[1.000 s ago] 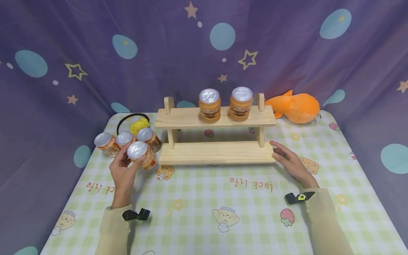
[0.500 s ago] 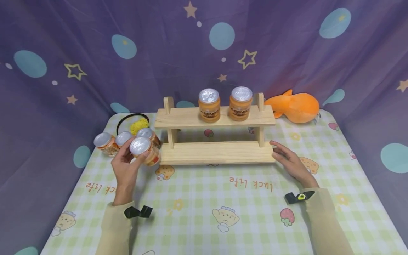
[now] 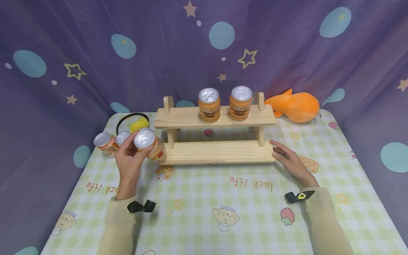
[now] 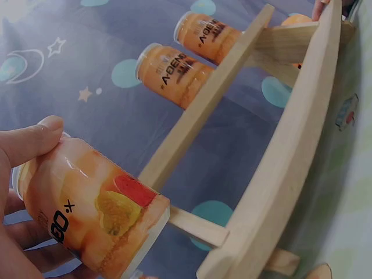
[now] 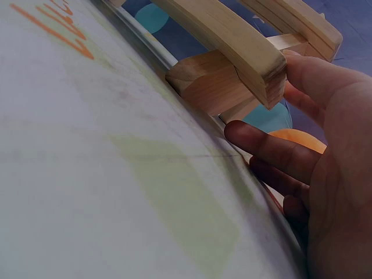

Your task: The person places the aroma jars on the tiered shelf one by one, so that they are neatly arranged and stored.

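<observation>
My left hand (image 3: 128,170) grips an orange jar (image 4: 87,197) with a silvery top, its thumb on one side and fingers round the other. The jar is tilted and overlaps the left end of the two-tier wooden shelf (image 3: 216,154) in the head view. Fruit is printed on its label. Two similar jars, a left one (image 3: 209,106) and a right one (image 3: 240,104), stand on the upper board. At the shelf's right end is my right hand (image 3: 293,166), fingers loosely extended, one fingertip (image 5: 293,58) at the lower board's end.
More orange jars, including one at the far left (image 3: 106,143), stand left of the shelf, partly hidden by my left hand. Behind them lie a black loop (image 3: 122,120) and a yellow fuzzy thing (image 3: 139,124). An orange plush toy (image 3: 298,106) lies at the back right.
My left hand has carried the jar a little right and away from me, towards the shelf's left end. The right hand has kept its place at the shelf.
</observation>
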Action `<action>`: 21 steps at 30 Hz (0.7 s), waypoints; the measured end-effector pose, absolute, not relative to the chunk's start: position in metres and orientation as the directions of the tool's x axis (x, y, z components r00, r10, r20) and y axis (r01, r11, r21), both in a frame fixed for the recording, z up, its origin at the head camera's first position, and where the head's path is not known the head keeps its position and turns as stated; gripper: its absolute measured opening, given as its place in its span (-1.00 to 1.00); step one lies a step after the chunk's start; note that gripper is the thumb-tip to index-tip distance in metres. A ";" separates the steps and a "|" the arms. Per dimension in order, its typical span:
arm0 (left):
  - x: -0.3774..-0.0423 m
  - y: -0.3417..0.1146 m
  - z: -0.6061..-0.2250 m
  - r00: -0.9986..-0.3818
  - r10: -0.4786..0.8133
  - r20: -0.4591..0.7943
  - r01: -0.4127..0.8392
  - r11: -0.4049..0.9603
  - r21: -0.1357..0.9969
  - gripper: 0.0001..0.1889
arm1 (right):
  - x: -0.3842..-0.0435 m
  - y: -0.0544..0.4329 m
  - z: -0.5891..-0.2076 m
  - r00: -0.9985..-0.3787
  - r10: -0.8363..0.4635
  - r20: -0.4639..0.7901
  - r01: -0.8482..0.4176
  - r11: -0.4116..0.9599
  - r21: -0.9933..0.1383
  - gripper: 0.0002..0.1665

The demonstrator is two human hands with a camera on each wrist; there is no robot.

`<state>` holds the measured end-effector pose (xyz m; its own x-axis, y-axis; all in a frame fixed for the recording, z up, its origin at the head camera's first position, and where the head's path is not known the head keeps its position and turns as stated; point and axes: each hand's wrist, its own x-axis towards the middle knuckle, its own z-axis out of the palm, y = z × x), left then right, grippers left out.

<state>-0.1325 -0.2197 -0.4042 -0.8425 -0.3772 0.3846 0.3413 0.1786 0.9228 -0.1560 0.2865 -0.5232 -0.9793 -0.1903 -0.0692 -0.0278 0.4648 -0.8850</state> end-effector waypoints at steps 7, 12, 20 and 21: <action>-0.138 -0.210 -0.398 -0.840 -0.355 0.410 0.397 0.112 0.911 -0.38 | -0.156 0.287 -0.524 -0.979 -0.195 -0.062 -0.034 0.455 -0.890 -0.36; -0.142 -0.204 -0.393 -0.836 -0.353 0.421 0.421 0.080 0.904 -0.38 | -0.156 0.287 -0.524 -0.980 -0.190 -0.067 -0.029 0.460 -0.888 -0.36; -0.151 -0.194 -0.384 -0.848 -0.357 0.391 0.388 0.085 0.918 -0.36 | -0.156 0.287 -0.524 -0.978 -0.200 -0.057 -0.041 0.452 -0.891 -0.36; -0.153 -0.193 -0.383 -0.850 -0.356 0.388 0.386 0.081 0.919 -0.36 | -0.156 0.288 -0.524 -0.978 -0.201 -0.053 -0.044 0.451 -0.891 -0.36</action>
